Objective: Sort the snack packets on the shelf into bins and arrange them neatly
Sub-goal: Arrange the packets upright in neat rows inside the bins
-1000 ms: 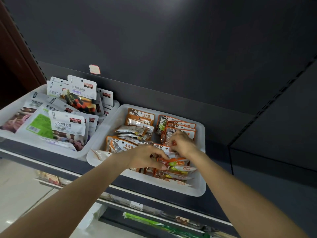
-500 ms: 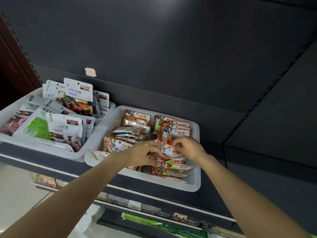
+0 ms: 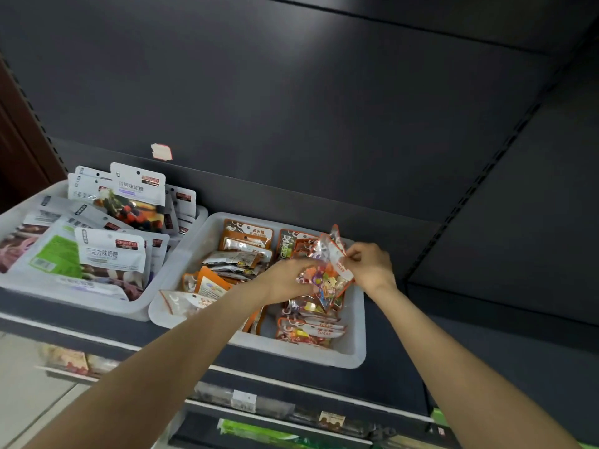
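Likely risk: the candy packets (image 3: 324,277) being lifted as a loose bunch are slippery film, so one may be sliding out and dropping onto the stack (image 3: 308,328) below or over the bin (image 3: 353,332) rim. Left hand (image 3: 288,280) is cupping the bunch's lower left side, while right hand (image 3: 369,264) fingers (image 3: 351,256) are pinching its top edge, above the bin's right half.
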